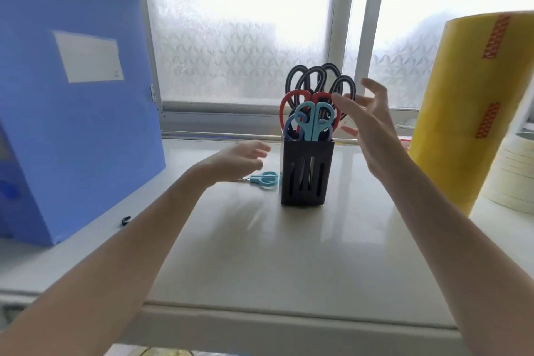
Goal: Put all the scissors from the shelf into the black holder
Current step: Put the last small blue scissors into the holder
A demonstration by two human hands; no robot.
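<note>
A black slotted holder (305,173) stands upright in the middle of the shelf. Several scissors stick out of its top, handles up: black ones (312,79) at the back, a red pair (291,101), a dark blue pair (291,127) and a light blue pair (315,121) in front. One small light blue pair of scissors (264,179) lies flat on the shelf just left of the holder. My left hand (239,160) hovers over its blade end, fingers apart, holding nothing. My right hand (367,121) is open beside the handles on the holder's right.
A large blue file box (72,101) stands at the left. A big yellow tape roll (474,113) and a stack of pale tape rolls (511,170) stand at the right. A frosted window (239,49) closes the back. The shelf's front edge (289,318) runs below my forearms.
</note>
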